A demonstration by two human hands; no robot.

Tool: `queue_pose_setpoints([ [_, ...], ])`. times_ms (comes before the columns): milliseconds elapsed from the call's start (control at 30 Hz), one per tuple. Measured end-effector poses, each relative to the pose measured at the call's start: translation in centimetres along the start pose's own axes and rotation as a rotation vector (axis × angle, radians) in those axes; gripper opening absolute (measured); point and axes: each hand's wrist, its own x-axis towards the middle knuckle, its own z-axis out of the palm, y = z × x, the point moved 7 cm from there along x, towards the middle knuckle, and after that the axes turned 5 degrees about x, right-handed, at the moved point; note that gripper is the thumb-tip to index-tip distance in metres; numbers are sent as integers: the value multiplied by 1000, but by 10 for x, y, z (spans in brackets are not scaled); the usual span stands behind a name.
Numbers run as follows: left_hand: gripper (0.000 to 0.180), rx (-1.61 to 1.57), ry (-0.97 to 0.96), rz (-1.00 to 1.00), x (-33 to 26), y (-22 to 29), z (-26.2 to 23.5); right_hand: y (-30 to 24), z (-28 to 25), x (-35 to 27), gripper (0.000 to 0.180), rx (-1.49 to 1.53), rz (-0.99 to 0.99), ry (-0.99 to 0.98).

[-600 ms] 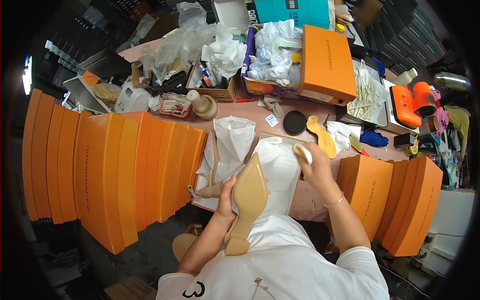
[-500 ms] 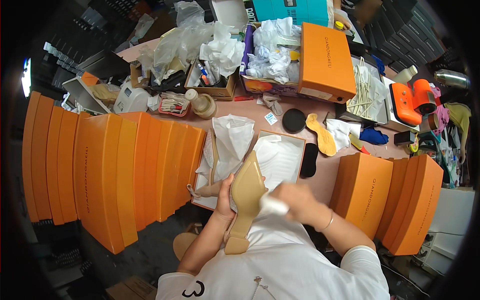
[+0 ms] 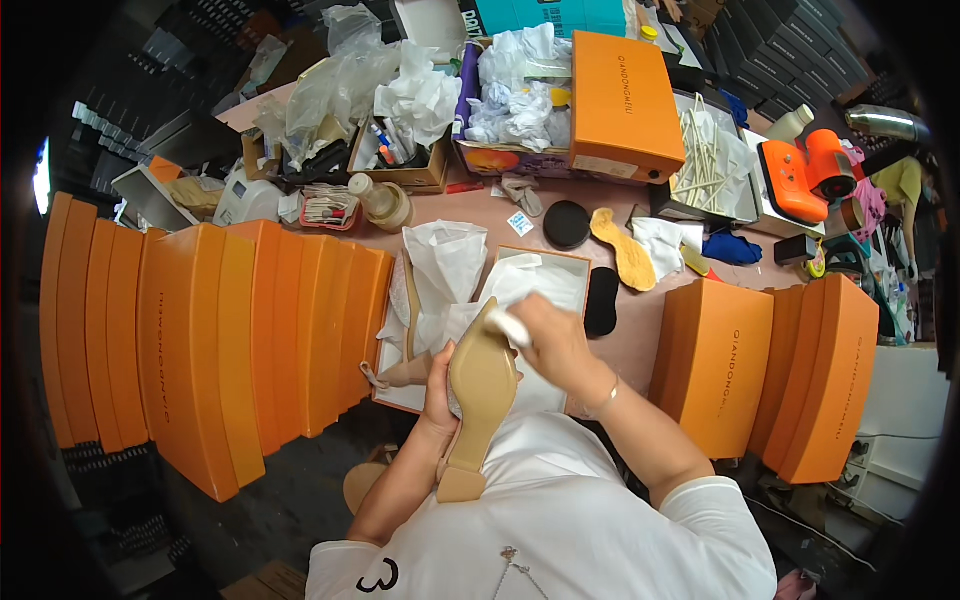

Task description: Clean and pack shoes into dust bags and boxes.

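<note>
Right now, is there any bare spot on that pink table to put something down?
Only slivers. One bare strip of pink table lies between the black insole and the orange boxes on the right; another lies before the cardboard trays, by the black round lid. The back is heaped with tissue paper and bags.

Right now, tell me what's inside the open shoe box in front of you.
The open shoe box holds crumpled white tissue paper and a second tan heeled shoe along its left side. The left hand, the held tan shoe and the right hand cover the box's near part.
</note>
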Motion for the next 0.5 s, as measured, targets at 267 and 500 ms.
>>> queue_pose_setpoints([
  [267,65,-56,96,133,-12,22,2,0,-22,-35,17,334,310,101],
  [500,65,-122,104,248,-17,23,-3,-58,15,-43,43,182,34,-23],
])
